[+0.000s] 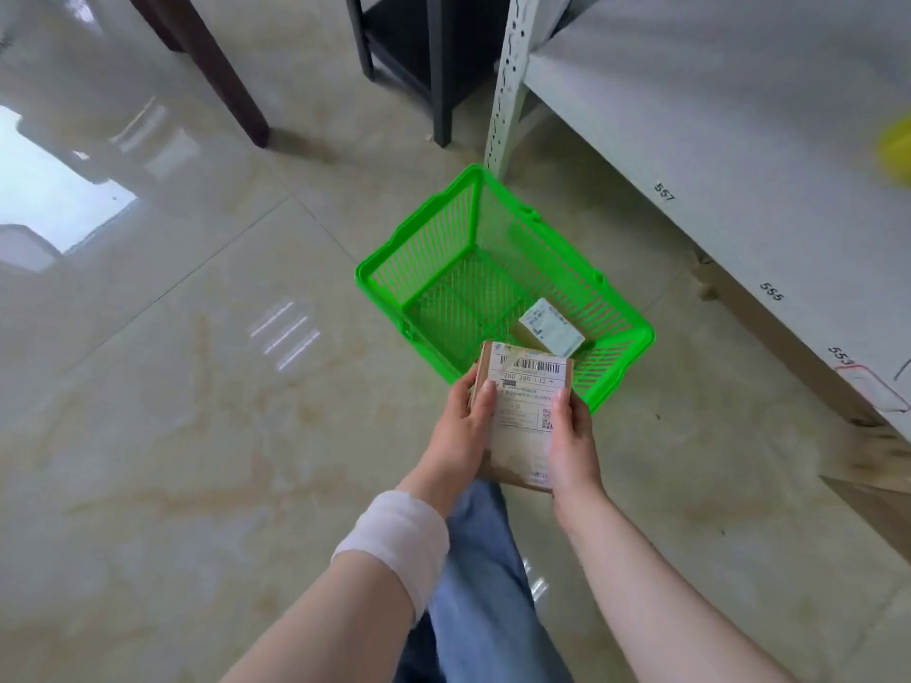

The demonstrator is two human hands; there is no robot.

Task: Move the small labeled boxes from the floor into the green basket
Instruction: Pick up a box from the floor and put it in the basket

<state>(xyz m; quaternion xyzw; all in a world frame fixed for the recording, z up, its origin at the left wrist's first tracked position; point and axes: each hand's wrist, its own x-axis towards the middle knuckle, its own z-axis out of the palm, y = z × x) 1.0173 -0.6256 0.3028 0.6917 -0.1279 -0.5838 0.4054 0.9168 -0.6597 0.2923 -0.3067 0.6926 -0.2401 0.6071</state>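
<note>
Head view: I see both hands gripping one labeled box, left hand and right hand on its long sides. Its long axis points away toward the green basket; barcode end overlaps the near rim. A second box lies inside.
</note>
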